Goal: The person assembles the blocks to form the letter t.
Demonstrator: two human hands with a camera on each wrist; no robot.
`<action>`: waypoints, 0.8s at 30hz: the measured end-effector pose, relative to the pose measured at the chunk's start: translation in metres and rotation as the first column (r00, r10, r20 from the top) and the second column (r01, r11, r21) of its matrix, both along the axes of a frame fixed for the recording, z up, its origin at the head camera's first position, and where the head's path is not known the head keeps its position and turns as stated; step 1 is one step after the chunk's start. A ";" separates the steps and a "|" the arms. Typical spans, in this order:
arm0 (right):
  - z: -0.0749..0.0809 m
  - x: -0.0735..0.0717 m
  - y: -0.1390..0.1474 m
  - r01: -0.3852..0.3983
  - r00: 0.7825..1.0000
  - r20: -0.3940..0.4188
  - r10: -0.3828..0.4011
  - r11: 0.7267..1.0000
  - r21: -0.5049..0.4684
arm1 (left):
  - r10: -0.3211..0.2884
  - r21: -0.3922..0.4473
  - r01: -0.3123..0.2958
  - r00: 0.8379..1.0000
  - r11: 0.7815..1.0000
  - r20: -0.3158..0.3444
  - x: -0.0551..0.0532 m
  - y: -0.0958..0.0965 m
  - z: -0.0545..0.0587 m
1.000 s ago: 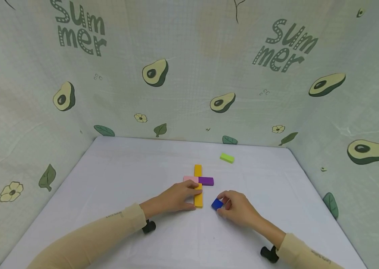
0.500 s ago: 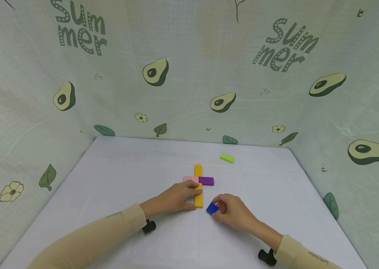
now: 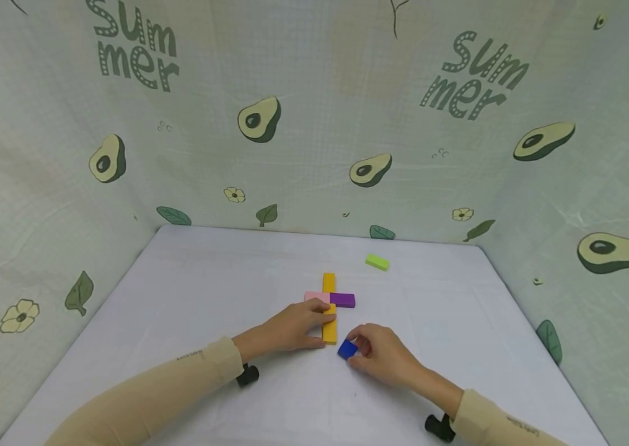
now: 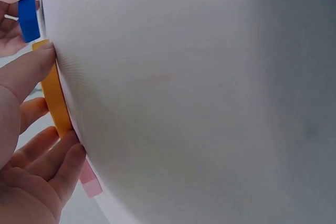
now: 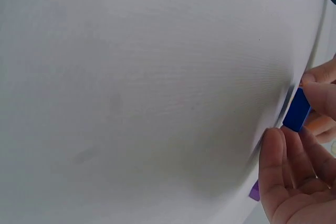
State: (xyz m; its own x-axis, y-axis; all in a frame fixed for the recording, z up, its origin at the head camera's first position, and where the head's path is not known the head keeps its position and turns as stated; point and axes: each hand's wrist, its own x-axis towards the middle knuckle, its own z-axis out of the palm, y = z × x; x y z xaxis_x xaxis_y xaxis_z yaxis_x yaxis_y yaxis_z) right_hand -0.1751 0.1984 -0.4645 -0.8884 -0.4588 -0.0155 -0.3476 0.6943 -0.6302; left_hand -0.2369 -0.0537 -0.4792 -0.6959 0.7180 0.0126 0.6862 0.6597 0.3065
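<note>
Near the middle of the table, my left hand [image 3: 295, 326] holds a yellow block [image 3: 329, 332] that lies flat. Its thumb [image 4: 39, 64] is on the near end and the fingers are along the block toward the far end. A pink block [image 3: 316, 297] and a purple block [image 3: 342, 300] lie crosswise just beyond it, with another yellow block [image 3: 328, 282] behind them. My right hand [image 3: 383, 354] pinches a blue block [image 5: 297, 110] between thumb and fingers, to the right of the near end of the yellow block. In the head view the blue block is turned at an angle.
A lime green block [image 3: 377, 262] lies farther back on the white table [image 3: 225, 266]. Cloth walls [image 3: 314, 124] printed with avocados and leaves enclose the table's back and sides. Small black devices [image 3: 440, 427] are strapped at both wrists.
My right hand has moved left and slightly nearer to me with the blue block, toward the near end of the yellow block. The left hand has stayed in place.
</note>
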 end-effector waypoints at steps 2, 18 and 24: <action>0.000 0.000 -0.002 -0.008 1.000 0.001 0.008 1.000 -0.003 | -0.001 0.001 0.001 1.000 1.000 -0.001 0.000 0.000 0.000; 0.000 0.002 -0.016 -0.035 0.999 0.001 0.035 0.999 0.003 | -0.019 -0.006 0.019 0.999 1.000 -0.031 -0.001 0.000 0.000; 0.000 0.002 -0.018 -0.030 1.000 0.006 0.030 0.999 0.013 | -0.018 -0.011 0.018 0.999 1.000 -0.036 -0.001 -0.001 0.001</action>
